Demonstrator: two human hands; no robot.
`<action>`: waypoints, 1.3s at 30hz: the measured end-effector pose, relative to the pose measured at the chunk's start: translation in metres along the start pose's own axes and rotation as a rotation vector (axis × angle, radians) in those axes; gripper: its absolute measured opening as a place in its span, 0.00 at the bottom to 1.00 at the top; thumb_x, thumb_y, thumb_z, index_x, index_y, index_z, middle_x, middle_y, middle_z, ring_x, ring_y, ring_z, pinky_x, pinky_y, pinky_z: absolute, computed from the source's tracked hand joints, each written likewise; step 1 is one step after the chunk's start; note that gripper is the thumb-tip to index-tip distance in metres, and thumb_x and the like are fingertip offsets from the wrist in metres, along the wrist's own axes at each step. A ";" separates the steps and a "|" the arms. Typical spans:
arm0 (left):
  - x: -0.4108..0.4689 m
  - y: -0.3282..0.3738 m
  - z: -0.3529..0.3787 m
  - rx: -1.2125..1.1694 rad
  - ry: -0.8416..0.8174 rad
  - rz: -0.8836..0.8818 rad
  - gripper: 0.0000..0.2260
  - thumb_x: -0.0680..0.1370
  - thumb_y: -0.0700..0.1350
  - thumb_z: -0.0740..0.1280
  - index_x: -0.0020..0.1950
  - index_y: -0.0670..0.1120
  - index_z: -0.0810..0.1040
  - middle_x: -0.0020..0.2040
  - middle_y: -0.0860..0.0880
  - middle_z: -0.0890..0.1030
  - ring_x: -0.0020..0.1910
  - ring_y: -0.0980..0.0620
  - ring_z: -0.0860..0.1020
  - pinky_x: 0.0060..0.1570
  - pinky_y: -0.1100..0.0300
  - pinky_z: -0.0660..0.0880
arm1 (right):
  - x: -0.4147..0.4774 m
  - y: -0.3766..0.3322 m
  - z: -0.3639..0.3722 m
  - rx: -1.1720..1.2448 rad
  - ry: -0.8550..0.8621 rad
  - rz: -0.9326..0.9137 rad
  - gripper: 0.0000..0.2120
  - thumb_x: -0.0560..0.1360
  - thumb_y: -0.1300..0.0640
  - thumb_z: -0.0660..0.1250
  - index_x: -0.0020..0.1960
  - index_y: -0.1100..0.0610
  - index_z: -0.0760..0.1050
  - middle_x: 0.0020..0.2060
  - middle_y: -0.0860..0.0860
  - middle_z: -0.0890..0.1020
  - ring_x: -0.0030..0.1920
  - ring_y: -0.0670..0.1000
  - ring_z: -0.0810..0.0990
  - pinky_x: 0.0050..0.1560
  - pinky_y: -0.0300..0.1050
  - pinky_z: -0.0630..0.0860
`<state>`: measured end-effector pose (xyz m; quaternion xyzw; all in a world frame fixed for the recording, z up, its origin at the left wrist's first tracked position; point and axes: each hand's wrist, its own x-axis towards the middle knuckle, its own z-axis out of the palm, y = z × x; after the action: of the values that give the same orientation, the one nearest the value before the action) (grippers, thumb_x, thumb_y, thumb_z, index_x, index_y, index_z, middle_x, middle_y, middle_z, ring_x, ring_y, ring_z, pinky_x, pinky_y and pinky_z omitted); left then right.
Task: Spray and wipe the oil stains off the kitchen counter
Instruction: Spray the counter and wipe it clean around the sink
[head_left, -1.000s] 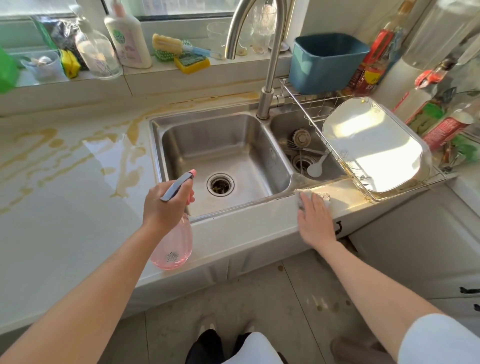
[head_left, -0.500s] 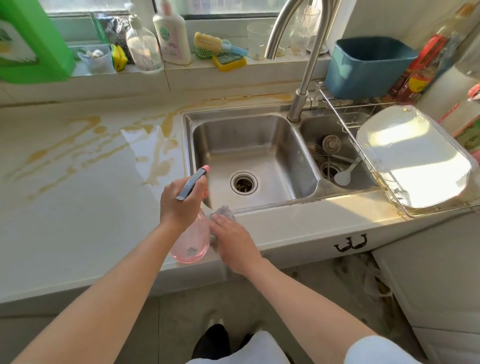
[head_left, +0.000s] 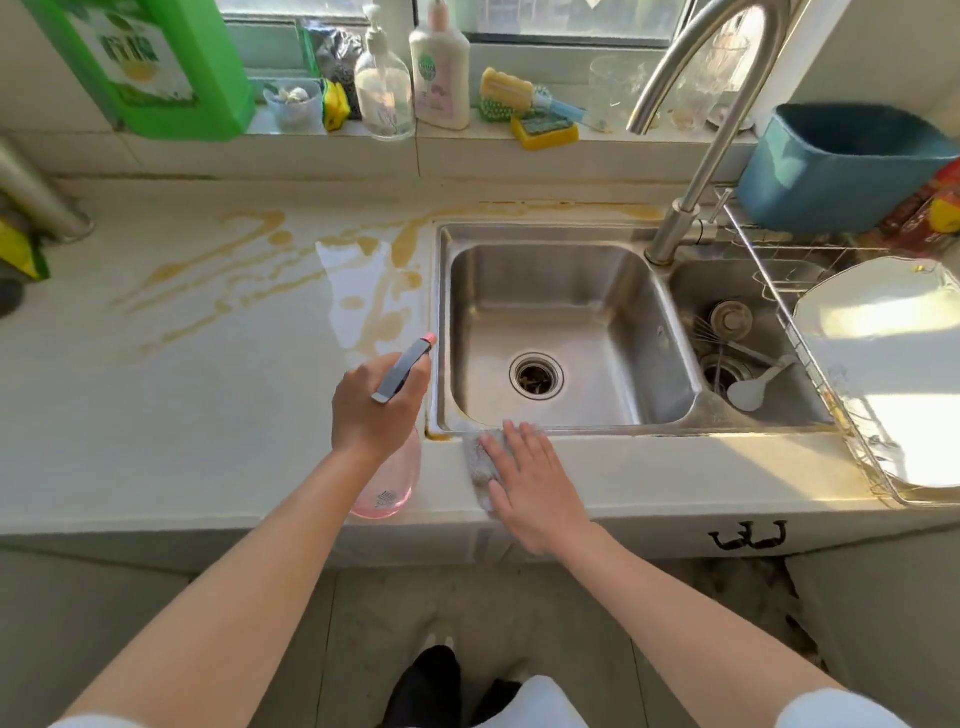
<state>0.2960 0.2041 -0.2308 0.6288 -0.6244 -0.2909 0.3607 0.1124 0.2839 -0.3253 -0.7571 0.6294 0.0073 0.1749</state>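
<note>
Head view: left hand (head_left: 376, 410) grips the pink spray bottle (head_left: 387, 480) at the counter (head_left: 156, 441) edge; right hand (head_left: 524, 470) lies flat on the cloth (head_left: 475, 457), seemingly wiping; oil stains (head_left: 249, 260) beyond remain largely untouched.

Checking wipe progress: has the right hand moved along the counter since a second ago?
Yes. The right hand with the cloth slid left along the sink front edge, from the drying-rack end toward the big basin's near-left corner.

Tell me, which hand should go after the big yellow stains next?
Probably the left hand. It holds the pink spray bottle nearest the oil stains left of the sink. The right hand presses the cloth on the front ledge, farther away.
</note>
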 end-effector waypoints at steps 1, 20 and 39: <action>-0.002 0.001 0.001 0.013 0.004 0.015 0.26 0.74 0.60 0.56 0.39 0.39 0.81 0.35 0.40 0.83 0.37 0.39 0.81 0.42 0.46 0.77 | 0.004 -0.009 0.002 0.009 -0.009 -0.027 0.36 0.70 0.42 0.31 0.78 0.50 0.42 0.78 0.54 0.42 0.77 0.55 0.37 0.74 0.49 0.32; 0.067 -0.059 -0.069 -0.261 0.123 -0.147 0.16 0.73 0.53 0.61 0.28 0.49 0.77 0.33 0.47 0.83 0.37 0.52 0.83 0.46 0.50 0.78 | 0.102 -0.107 0.020 0.027 0.102 0.047 0.34 0.73 0.43 0.42 0.77 0.53 0.54 0.76 0.63 0.48 0.76 0.64 0.46 0.74 0.52 0.34; 0.176 -0.092 -0.104 0.215 -0.462 -0.119 0.21 0.76 0.57 0.61 0.29 0.46 0.64 0.27 0.48 0.67 0.27 0.48 0.63 0.31 0.57 0.60 | 0.174 -0.144 0.014 0.018 0.373 0.195 0.19 0.71 0.50 0.59 0.61 0.51 0.74 0.61 0.60 0.75 0.63 0.60 0.70 0.63 0.51 0.66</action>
<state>0.4423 0.0347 -0.2318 0.6158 -0.6797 -0.3795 0.1217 0.2890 0.1433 -0.3418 -0.6792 0.7212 -0.1219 0.0606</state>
